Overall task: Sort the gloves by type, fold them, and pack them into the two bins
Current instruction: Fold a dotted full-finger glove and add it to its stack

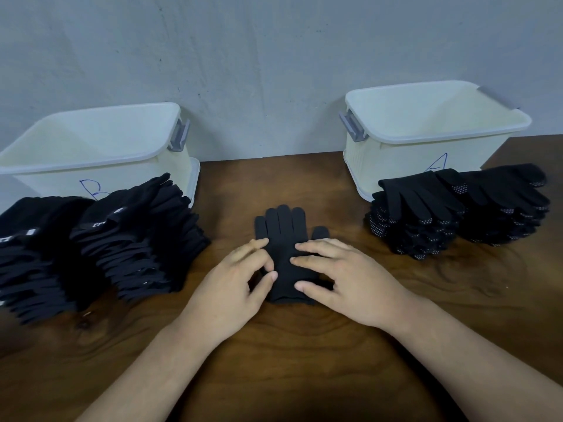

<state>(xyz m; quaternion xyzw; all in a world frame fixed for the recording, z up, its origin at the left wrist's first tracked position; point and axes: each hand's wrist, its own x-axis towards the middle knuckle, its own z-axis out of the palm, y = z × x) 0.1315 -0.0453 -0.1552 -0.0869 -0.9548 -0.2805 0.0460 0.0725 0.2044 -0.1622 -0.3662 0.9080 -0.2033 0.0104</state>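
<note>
- Black cloth is under both of your hands: your left hand (234,287) has its fingers curled and its thumb and fingertips pinch the left edge of the glove (283,233), near the cuff.
- Your right hand (344,278) lies on the right half of the glove with its fingers spread and nearly straight, pressing the palm part flat and gripping nothing.
- The glove lies flat on the wooden surface (274,345). Its long axis runs straight away from you, with the cuff at your end and the fingers pointing toward the wall.
- That axis is what the fold turns on. Folding end to end means carrying the cuff forward or the fingers back along that line. Your hands sit on either side of the axis, both at the cuff end, so neither is better placed to begin.
- I see no white dots on the upper face of the glove, so it looks like the plain type. I can't see the underside.
- Left of the glove, well apart, sits the plain stack (122,239), with the bin marked B (91,166) just behind it.
- Right of the glove, also well apart, sits the dotted stack (457,217), with the bin marked A (396,166) behind it.
- If the glove is plain, the bin marked B looks like its home, and your left hand is the one on that side.
</note>
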